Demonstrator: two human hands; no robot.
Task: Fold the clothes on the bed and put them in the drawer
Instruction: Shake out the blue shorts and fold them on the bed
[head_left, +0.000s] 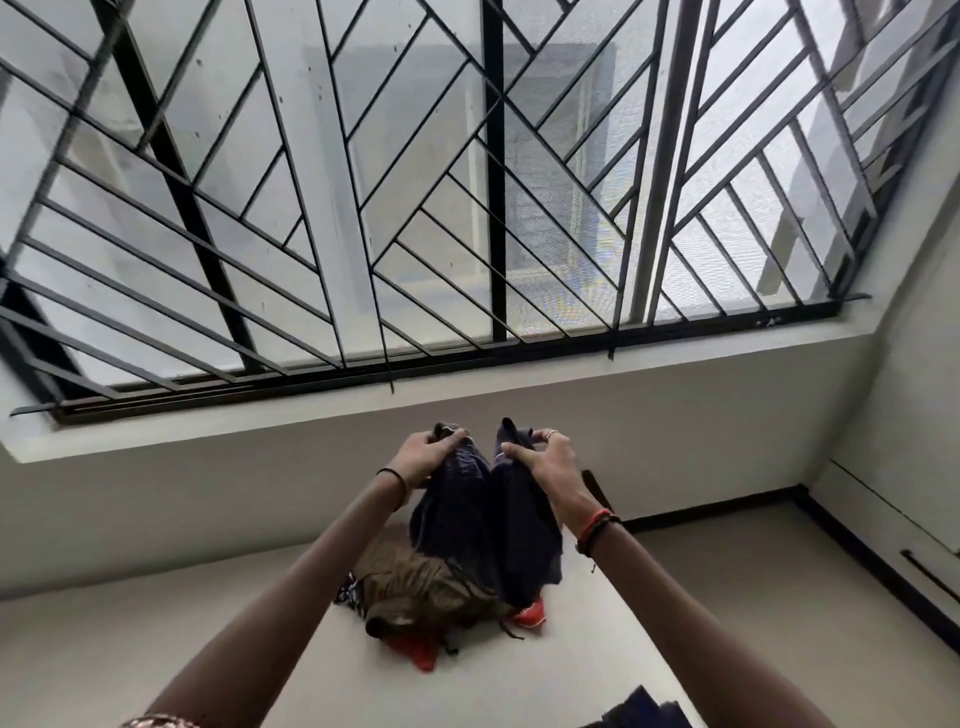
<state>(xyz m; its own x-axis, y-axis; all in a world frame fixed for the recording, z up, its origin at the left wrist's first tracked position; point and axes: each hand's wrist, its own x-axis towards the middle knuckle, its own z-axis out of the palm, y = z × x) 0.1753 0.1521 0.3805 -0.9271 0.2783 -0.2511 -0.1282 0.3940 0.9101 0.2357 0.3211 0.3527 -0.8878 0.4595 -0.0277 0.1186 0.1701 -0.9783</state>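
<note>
A dark navy garment (488, 525) hangs in the air above the white bed (182, 623). My left hand (426, 457) grips its top left corner and my right hand (545, 462) grips its top right corner, both raised in front of the wall. The cloth droops in two bunches between my hands. Under it lies a heap of clothes: a brown patterned piece (415, 582) on top, with red fabric (421, 652) and a red item (530, 616) poking out.
A large barred window (415, 208) fills the wall ahead, with a white sill (467, 395) below it. A dark folded cloth (634, 714) lies at the bed's near right. White drawer fronts with a dark handle (930, 574) stand at the right.
</note>
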